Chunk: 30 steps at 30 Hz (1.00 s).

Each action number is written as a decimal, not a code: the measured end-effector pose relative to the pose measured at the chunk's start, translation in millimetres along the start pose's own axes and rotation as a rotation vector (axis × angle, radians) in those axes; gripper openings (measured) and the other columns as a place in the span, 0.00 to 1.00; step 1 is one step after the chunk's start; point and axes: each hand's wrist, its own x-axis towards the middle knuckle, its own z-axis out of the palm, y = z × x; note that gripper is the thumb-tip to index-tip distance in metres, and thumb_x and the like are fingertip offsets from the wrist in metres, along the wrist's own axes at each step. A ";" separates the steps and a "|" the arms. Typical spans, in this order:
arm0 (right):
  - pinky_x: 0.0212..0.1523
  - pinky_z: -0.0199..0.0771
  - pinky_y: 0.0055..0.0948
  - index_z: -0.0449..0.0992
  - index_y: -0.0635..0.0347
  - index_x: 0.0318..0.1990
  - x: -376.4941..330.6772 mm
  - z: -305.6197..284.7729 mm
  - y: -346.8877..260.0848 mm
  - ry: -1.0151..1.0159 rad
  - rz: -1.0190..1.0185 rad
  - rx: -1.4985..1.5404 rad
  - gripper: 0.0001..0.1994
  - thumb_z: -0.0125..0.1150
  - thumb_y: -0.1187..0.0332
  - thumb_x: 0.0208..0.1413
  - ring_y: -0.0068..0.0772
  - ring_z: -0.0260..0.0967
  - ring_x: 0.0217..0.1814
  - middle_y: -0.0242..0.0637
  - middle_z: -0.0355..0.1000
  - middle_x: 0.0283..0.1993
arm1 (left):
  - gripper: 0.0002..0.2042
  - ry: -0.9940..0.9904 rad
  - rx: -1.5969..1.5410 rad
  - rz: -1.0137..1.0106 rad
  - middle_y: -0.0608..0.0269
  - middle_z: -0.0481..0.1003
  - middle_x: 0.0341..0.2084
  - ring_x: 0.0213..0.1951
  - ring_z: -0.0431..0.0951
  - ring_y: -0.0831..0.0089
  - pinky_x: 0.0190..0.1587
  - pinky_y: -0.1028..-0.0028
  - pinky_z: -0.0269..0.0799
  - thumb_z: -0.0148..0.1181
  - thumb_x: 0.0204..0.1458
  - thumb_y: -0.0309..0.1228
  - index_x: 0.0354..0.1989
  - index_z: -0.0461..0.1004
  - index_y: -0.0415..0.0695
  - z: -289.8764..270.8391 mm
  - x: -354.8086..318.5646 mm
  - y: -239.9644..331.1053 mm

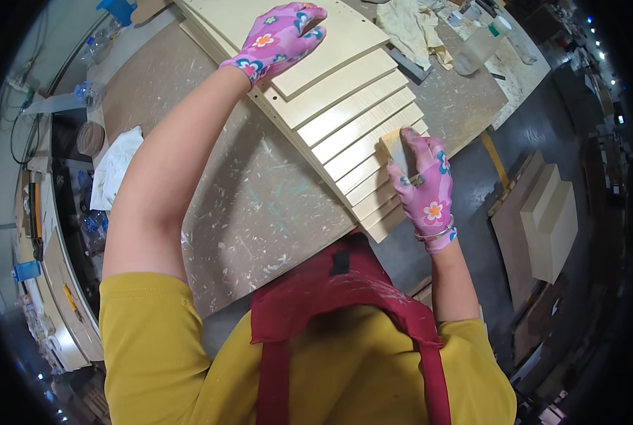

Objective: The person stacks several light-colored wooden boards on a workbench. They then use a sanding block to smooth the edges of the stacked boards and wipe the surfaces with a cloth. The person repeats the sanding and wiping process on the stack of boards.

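Sanding block (pixel 393 145) in right hand (pixel 424 185), on panels (pixel 352 113)

gloved hands (pixel 282 37), sanding block (pixel 393 145), stacked boards (pixel 352 113)

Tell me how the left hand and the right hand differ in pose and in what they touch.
The left hand lies flat, fingers spread, on the top board of the fanned stack of pale wooden boards; the right hand is curled around a small tan block. The left reaches far out on a stretched arm; the right works close in, at the boards' near ends. Both wear pink flowered gloves.
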 end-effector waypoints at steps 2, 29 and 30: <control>0.47 0.73 0.41 0.73 0.57 0.57 2.6 1.9 -5.1 -0.010 -0.006 -0.027 0.25 0.66 0.65 0.50 0.49 0.71 0.45 0.46 0.71 0.45 | 0.20 0.011 0.007 0.010 0.56 0.73 0.54 0.56 0.73 0.58 0.61 0.64 0.68 0.51 0.63 0.43 0.58 0.73 0.45 1.0 -1.2 -3.1; 0.41 0.71 0.44 0.71 0.64 0.57 24.5 18.0 -5.2 -0.058 -0.209 -0.070 0.25 0.61 0.63 0.52 0.48 0.71 0.42 0.48 0.72 0.41 | 0.21 -0.018 -0.022 -0.056 0.50 0.73 0.55 0.59 0.70 0.53 0.64 0.61 0.62 0.53 0.56 0.41 0.54 0.74 0.41 -5.8 0.7 3.9; 0.40 0.71 0.44 0.70 0.65 0.58 15.5 23.5 -20.8 -0.120 -0.230 -0.079 0.26 0.62 0.64 0.52 0.47 0.71 0.40 0.46 0.71 0.39 | 0.21 -0.012 -0.017 -0.051 0.50 0.73 0.55 0.59 0.70 0.53 0.64 0.61 0.62 0.53 0.56 0.41 0.54 0.74 0.41 -5.6 0.1 3.1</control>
